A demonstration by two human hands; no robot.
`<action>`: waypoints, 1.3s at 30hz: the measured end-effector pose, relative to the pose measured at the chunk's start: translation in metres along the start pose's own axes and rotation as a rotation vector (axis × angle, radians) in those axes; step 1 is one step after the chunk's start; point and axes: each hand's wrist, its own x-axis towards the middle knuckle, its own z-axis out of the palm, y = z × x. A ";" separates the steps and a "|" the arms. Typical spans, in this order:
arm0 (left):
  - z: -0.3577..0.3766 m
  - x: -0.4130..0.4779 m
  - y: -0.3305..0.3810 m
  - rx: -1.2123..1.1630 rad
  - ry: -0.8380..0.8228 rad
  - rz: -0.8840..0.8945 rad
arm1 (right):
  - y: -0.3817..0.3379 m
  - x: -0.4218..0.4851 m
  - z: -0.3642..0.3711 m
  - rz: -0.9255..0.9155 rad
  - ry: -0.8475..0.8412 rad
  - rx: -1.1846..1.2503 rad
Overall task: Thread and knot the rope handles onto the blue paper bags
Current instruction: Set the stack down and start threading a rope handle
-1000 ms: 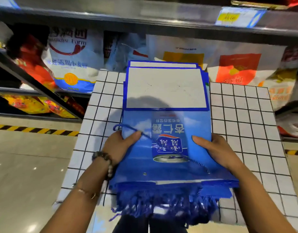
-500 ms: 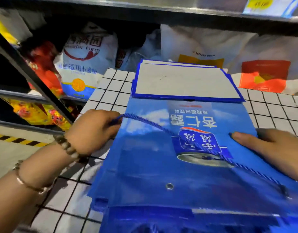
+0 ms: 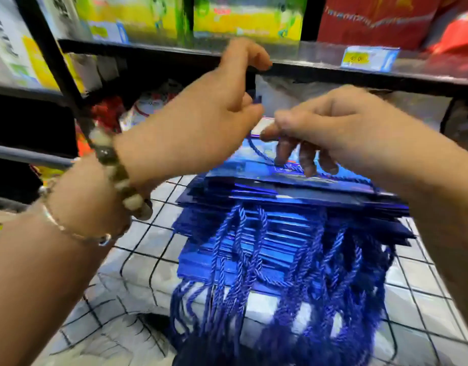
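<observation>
A thick stack of flat blue paper bags point(image 3: 293, 199) lies on a white tiled table point(image 3: 137, 262). Finished dark blue rope handles point(image 3: 254, 260) hang in a tangle over the stack's near edge. A loose blue rope point(image 3: 261, 154) rises from the top bag point(image 3: 238, 167) to my right hand point(image 3: 346, 128), which pinches its end between thumb and forefinger above the stack. My left hand point(image 3: 201, 114) is raised right beside it, fingers curled and forefinger lifted. Blur hides whether it holds the rope.
A black metal shelf point(image 3: 306, 64) with a yellow price tag point(image 3: 367, 58) runs close behind my hands. Green and yellow boxes point(image 3: 243, 19) and red packs stand on it. White sacks fill the shelf below, and a black upright post point(image 3: 50, 54) is at the left.
Both hands have lifted off the bag and come together above the stack, the right one drawing the rope up. The camera has dropped lower and closer, and the view tilts up toward the shelf.
</observation>
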 end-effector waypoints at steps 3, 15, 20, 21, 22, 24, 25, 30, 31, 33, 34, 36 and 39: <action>0.010 -0.015 0.010 0.177 -0.026 0.125 | -0.002 0.000 0.017 0.064 0.134 0.204; 0.027 -0.064 -0.017 0.585 -0.169 -0.060 | 0.000 -0.021 0.033 0.140 0.264 0.309; 0.028 -0.087 -0.018 0.606 -0.116 0.069 | -0.008 -0.031 0.036 0.163 0.119 0.122; 0.027 -0.092 -0.016 0.577 -0.109 0.084 | -0.010 -0.032 0.037 0.160 0.102 0.069; 0.026 -0.097 -0.014 0.534 -0.109 0.101 | -0.013 -0.034 0.038 0.160 0.081 0.029; 0.021 -0.105 -0.008 0.463 -0.128 0.132 | -0.017 -0.037 0.039 0.163 0.031 0.008; 0.018 -0.109 -0.006 0.463 -0.131 0.146 | -0.018 -0.040 0.040 0.167 0.013 0.022; 0.008 -0.118 -0.006 0.592 -0.147 0.243 | -0.018 -0.051 0.049 0.141 0.034 0.116; 0.009 -0.118 -0.005 0.634 -0.138 0.261 | -0.018 -0.052 0.052 0.136 0.049 0.118; 0.014 -0.119 -0.004 0.702 -0.055 0.305 | -0.018 -0.052 0.055 0.135 0.074 0.116; 0.017 -0.119 -0.003 0.708 -0.020 0.325 | -0.018 -0.051 0.056 0.141 0.086 0.113; 0.023 -0.119 -0.001 0.672 0.036 0.366 | -0.018 -0.050 0.058 0.156 0.097 0.102; 0.030 -0.114 0.000 0.709 0.158 0.392 | -0.018 -0.048 0.061 0.167 0.106 0.056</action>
